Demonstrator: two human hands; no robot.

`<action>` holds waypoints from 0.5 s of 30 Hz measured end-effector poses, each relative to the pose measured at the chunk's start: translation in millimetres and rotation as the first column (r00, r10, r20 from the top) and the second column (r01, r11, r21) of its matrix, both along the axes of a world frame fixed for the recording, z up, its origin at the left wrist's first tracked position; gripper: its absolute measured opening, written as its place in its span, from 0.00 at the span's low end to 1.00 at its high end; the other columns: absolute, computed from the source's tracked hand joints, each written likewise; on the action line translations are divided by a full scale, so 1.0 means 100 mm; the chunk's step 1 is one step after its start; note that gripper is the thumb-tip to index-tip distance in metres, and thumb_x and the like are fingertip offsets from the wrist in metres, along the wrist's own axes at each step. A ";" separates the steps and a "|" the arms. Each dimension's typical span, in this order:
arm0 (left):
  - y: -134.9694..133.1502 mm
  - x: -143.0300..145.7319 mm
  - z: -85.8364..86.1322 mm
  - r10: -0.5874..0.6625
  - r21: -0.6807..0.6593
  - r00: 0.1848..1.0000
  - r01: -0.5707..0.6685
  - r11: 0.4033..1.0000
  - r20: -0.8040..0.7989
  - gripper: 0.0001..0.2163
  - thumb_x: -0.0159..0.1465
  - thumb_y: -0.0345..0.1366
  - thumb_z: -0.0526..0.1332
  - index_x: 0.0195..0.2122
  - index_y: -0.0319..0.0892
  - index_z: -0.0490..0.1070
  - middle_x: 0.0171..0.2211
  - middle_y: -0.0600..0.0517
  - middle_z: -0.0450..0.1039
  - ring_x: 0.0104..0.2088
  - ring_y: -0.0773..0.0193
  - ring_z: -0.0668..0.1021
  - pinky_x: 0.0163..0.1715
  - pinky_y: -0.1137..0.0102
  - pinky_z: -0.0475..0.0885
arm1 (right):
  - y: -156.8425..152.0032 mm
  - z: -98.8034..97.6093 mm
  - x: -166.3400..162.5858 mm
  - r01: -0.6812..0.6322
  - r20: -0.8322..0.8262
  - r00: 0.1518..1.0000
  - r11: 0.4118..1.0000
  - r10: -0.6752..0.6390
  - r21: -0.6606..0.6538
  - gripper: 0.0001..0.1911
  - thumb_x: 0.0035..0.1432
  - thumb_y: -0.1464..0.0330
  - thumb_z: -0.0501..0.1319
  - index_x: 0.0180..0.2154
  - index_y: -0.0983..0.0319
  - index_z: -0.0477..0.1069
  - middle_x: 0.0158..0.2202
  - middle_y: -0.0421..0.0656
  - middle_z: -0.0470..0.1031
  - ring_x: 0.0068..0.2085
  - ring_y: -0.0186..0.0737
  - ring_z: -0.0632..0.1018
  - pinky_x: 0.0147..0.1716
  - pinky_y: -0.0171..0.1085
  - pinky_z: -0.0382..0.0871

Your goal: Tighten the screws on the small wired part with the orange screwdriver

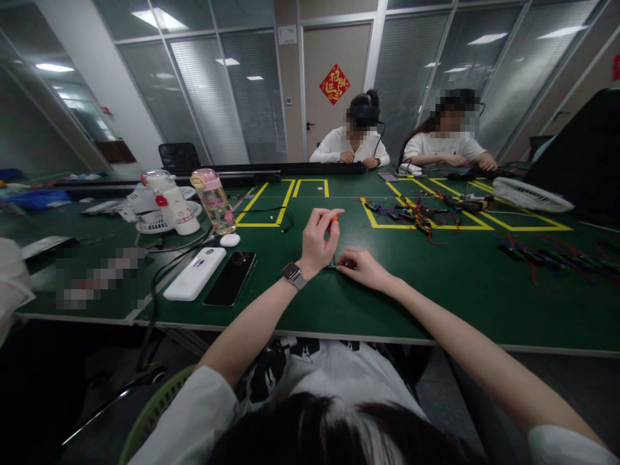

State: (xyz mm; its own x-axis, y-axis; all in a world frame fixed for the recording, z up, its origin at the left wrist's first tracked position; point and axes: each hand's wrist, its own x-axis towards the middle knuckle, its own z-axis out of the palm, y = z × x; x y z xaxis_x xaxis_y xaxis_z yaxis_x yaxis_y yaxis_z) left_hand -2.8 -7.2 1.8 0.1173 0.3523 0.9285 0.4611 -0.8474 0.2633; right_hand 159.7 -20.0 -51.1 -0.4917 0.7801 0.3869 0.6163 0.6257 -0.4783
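Note:
My left hand (320, 240), with a watch on its wrist, is raised over the middle of the near table, thumb and fingers closed round a slim tool with an orange end (334, 219). Most of this tool is hidden by the fingers; it looks like a small screwdriver held upright. Low on the tabletop, my right hand (359, 267) pinches the edge of a small dark green part (331, 265), which looks like a circuit board. The tool's lower end comes down at this part; whether they touch I cannot tell.
Left of my hands lie a black phone (230, 279), a white power bank (194, 274) and a white earbud case (229, 240). Bottles (216, 201) and a white fan stand behind. Wired parts (416, 213) lie at right. Two people sit across the green table (310, 310).

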 end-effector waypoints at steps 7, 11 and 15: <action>-0.02 0.00 0.02 -0.005 0.012 1.000 0.005 1.000 0.014 0.12 0.69 0.34 0.48 0.47 0.41 0.69 0.36 0.50 0.66 0.37 0.66 0.71 0.39 0.71 0.69 | 0.01 -0.01 0.00 0.009 0.015 1.000 1.000 -0.008 -0.009 0.05 0.57 0.70 0.60 0.34 0.64 0.73 0.31 0.42 0.71 0.29 0.34 0.71 0.30 0.33 0.65; -0.02 0.00 0.02 -0.017 0.011 1.000 0.016 1.000 0.021 0.12 0.69 0.34 0.48 0.47 0.41 0.69 0.36 0.50 0.66 0.37 0.67 0.71 0.38 0.72 0.68 | 0.00 0.00 0.00 0.005 0.010 1.000 1.000 -0.005 -0.013 0.05 0.56 0.70 0.60 0.33 0.64 0.73 0.31 0.43 0.71 0.29 0.34 0.71 0.29 0.33 0.65; -0.01 0.00 0.01 -0.008 0.006 1.000 0.008 1.000 0.013 0.12 0.70 0.35 0.48 0.47 0.42 0.69 0.36 0.50 0.66 0.37 0.66 0.71 0.38 0.72 0.69 | -0.01 0.02 -0.01 0.004 0.004 1.000 1.000 -0.004 -0.011 0.04 0.56 0.71 0.60 0.33 0.64 0.73 0.31 0.42 0.70 0.29 0.34 0.71 0.29 0.33 0.65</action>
State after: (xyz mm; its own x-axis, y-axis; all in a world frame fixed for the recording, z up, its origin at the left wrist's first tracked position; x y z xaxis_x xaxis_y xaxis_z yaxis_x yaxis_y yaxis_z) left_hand -2.7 -8.4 3.2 0.1082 0.3457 0.9321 0.4511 -0.8526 0.2638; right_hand 158.9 -21.5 -49.3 -0.4901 0.7863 0.3761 0.6210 0.6178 -0.4824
